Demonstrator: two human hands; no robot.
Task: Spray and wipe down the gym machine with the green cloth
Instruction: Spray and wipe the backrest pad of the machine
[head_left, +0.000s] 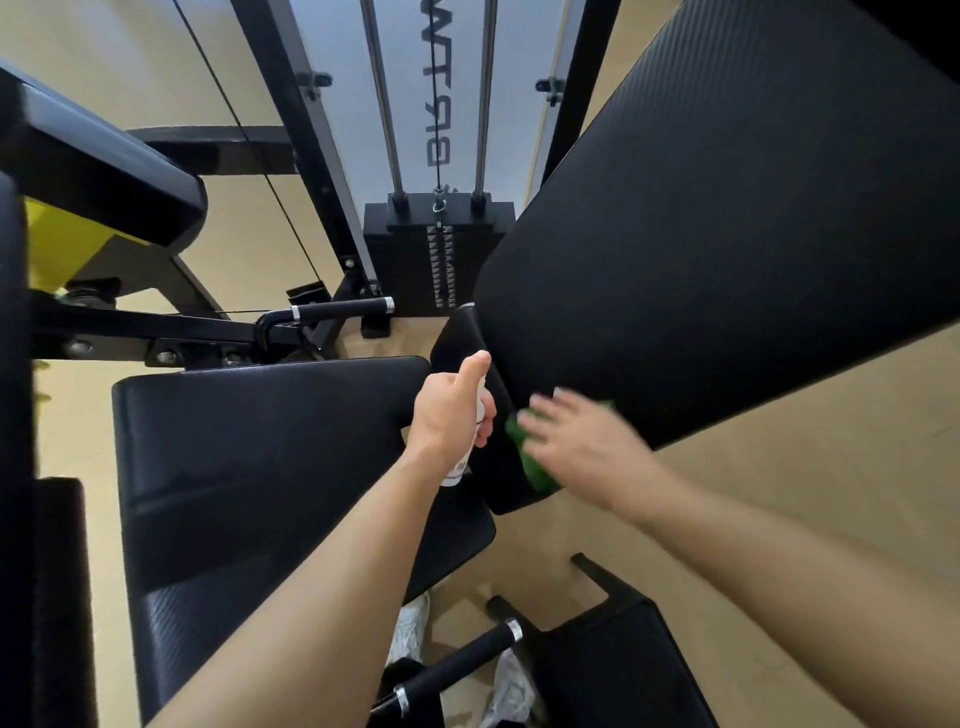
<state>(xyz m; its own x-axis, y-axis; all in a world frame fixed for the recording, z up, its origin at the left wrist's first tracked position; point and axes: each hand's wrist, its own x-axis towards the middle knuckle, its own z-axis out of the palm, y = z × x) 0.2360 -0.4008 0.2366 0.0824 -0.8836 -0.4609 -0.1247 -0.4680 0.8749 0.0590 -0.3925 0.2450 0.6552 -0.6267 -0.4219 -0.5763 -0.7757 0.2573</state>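
My left hand grips a small white spray bottle, thumb up, just above the black seat pad of the gym machine. My right hand is blurred and presses the green cloth against the lower end of a narrow black pad beside the large black back pad. Most of the cloth is hidden under my palm and fingers.
The weight stack with two chrome guide rods stands behind the pads. A black handle juts out left of it, and another handle lies below near my white shoes. A yellow frame part is at far left.
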